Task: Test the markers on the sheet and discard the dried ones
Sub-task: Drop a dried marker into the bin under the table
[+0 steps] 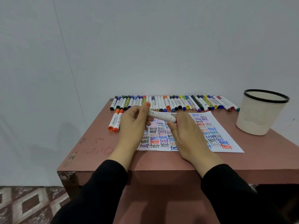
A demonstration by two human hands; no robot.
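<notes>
A white marker [161, 116] is held level above the sheet [208, 126], which is covered with the word "test" in many colours. My left hand [134, 125] grips the marker's left end, thumb on top. My right hand [186, 131] pinches its right end, where a bit of red shows between the fingers. A long row of capped markers [174, 103] lies along the table's far edge. Two orange markers [115, 122] lie apart at the left.
A cream wastebasket [260, 113] with a black rim stands at the table's right end. The reddish-brown table [100, 152] has scribbles on its left part. A wall rises right behind the marker row. Patterned floor shows at the lower left.
</notes>
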